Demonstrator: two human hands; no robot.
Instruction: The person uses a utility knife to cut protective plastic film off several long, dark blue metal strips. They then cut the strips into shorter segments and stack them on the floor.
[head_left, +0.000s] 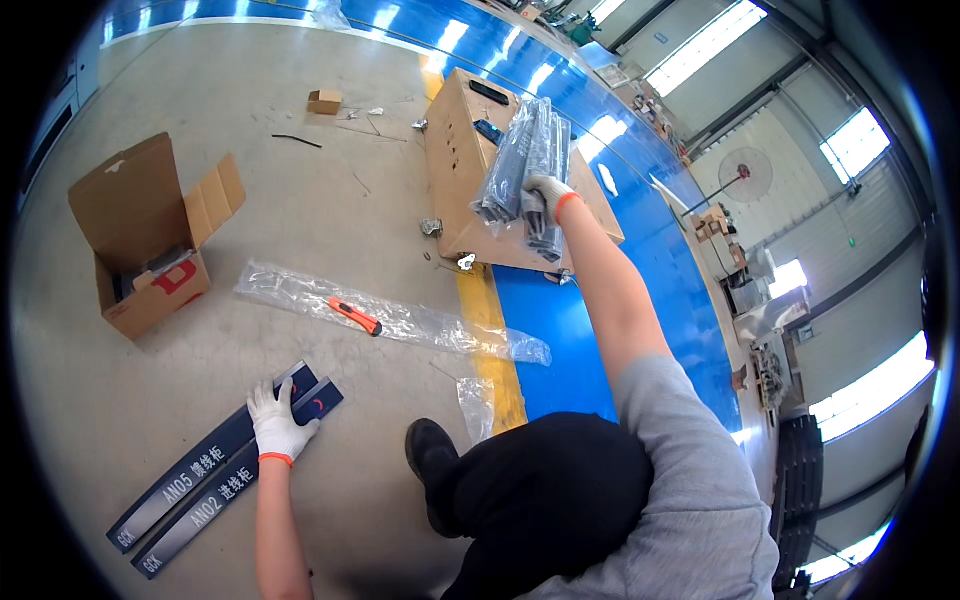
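Note:
My left hand (280, 422), in a white glove with an orange cuff, lies over two dark blue label strips with white lettering on the floor. Its fingers rest on the upper strip (190, 478) and its thumb is apart, near the lower strip (228, 492). My right arm reaches far out to a low brown box on casters (455, 150). There my right hand (548, 196), gloved the same way, is closed round the near end of a plastic-wrapped strip (540, 150). More wrapped strips (505, 165) lie beside it on the box top.
An orange cutter knife (355, 316) lies on a long clear plastic sleeve (430, 330). An open cardboard box (155, 290) stands at left, a small carton (324, 101) farther off. A dark handheld item (488, 92) sits on the caster box. My knee (560, 490) fills the lower middle.

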